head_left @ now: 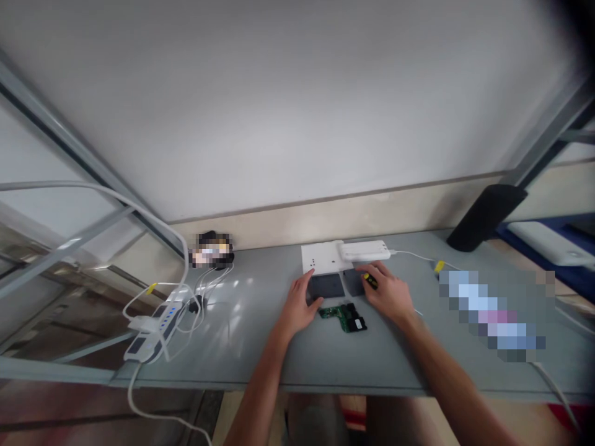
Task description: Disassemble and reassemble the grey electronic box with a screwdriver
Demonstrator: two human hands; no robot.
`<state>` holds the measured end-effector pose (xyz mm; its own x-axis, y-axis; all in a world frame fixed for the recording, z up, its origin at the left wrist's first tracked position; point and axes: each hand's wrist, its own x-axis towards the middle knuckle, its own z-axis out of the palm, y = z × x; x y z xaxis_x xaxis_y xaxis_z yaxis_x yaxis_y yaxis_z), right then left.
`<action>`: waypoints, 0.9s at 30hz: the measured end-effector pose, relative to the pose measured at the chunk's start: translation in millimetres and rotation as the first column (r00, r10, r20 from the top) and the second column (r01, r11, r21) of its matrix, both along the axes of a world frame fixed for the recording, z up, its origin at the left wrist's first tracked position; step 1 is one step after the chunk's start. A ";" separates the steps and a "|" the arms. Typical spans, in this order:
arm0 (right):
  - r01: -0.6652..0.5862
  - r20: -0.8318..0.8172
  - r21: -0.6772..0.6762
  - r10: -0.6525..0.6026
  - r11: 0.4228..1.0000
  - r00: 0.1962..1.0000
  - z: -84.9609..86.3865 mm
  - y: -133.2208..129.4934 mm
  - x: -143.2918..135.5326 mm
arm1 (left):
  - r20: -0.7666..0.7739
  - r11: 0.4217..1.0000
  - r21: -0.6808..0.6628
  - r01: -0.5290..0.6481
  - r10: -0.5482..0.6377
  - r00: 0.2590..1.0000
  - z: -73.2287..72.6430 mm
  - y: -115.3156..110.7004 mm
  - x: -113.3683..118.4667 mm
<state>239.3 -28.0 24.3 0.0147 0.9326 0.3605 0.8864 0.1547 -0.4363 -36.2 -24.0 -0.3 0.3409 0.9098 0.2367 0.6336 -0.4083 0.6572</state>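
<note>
A pale wall is filling the upper part of the frame, and a grey table is stretching across the lower part. Metal posts are slanting down the left and right sides. From the bottom centre, two bare forearms are reaching up toward the middle.

The left hand is grasping the dark rectangular panel lightly at its left end, the thumb resting by the lower edge and a finger by the upper corner. The right hand is curling its fingers around a yellow-and-black tool, holding it over a second dark piece that is lying just beside the panel, right of centre.

At the right, a black cylinder is leaning at a tilt, and a pixelated object is lying below it. At the lower left, a white power strip is lying aslant with white cables looping about it. Another pixelated object is sitting near the wall, left of centre.

Above the panel, a white plate is lying flat, and a white bar is overlapping its right side, a thin cord running rightward from it. Below the panel, a green circuit board with black parts is lying between the hands.
</note>
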 end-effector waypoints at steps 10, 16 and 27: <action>-0.065 -0.018 -0.079 0.064 0.995 0.998 1.5 -0.1 -2.2 | -0.033 0.999 -0.007 0.054 -0.054 0.998 25.0 -13.7 2.6; -0.047 -0.072 0.082 0.053 0.996 0.996 2.7 -5.1 -1.5 | -0.132 0.995 -0.015 0.094 -0.095 0.987 25.0 -16.8 5.8; -0.012 -0.065 0.046 0.015 0.999 0.998 5.3 -3.7 -0.9 | -0.138 0.998 0.035 0.044 -0.038 0.990 9.5 -10.9 6.1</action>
